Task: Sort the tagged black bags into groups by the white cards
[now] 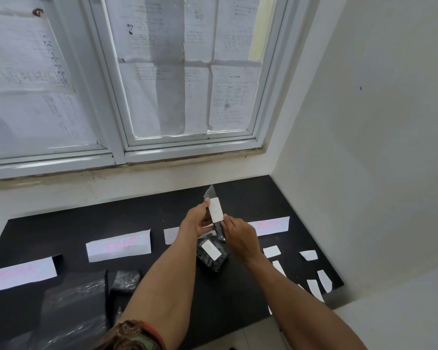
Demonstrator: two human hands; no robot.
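While most of the sorting looks undone, the lines below give the state of play as judged from the head view.

Progress: early, by my reading; only one tagged black bag (pixel 213 255) lies on the worktop (pixel 111 218) below the white cards, at the centre of the frame, so it may already be sorted under the middle card.

Bag in hand: a second black bag (pixel 214 210) with a white tag (pixel 216 209) is held up above the worktop, centre of the frame, tag turned toward the camera; the writing on it is too faint to read.

White cards: four stand in a row across the worktop, one at the far left (pixel 19 274), one with pink lettering (pixel 118 246), one partly hidden behind the hands (pixel 171 234), one at the right (pixel 269 224).

What is left: a heap of black bags (pixel 79 299) sits at the lower left of the frame, seemingly unsorted; small white slips (pixel 272 251) lie scattered at the lower right.

Left hand (pixel 199 218): raised from the lower left, fingers closed on the upper edge of the held bag beside its tag.

Right hand (pixel 239 236): reaching in from the lower right, thumb and fingers pinching the lower end of the same bag.

Step in hand: probably reading the tag before choosing a card.
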